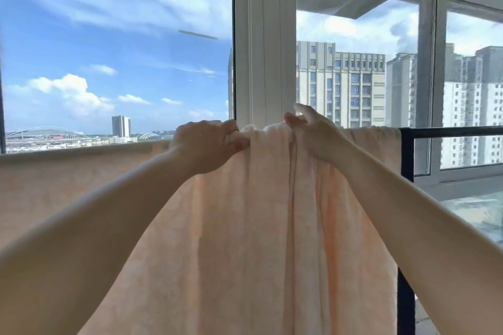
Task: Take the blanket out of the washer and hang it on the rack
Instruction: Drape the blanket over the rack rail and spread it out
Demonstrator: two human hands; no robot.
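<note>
The pale peach, soft fleecy blanket [245, 226] hung draped over the top bar of the dark metal drying rack [449, 132], bunched into folds at the middle. The left hand [206, 144] pinched a gathered fold at the top edge; the right hand [313, 136] gripped the cloth just beside it, fingers curled over the bar. It looked limp and probably damp-heavy, so holding the top hem and sliding outward seemed wise. Behind stood a white-framed window [265, 35].

Two bare forearms, no sleeves, left hand [206, 144], right hand [313, 136], no rings or watch
</note>
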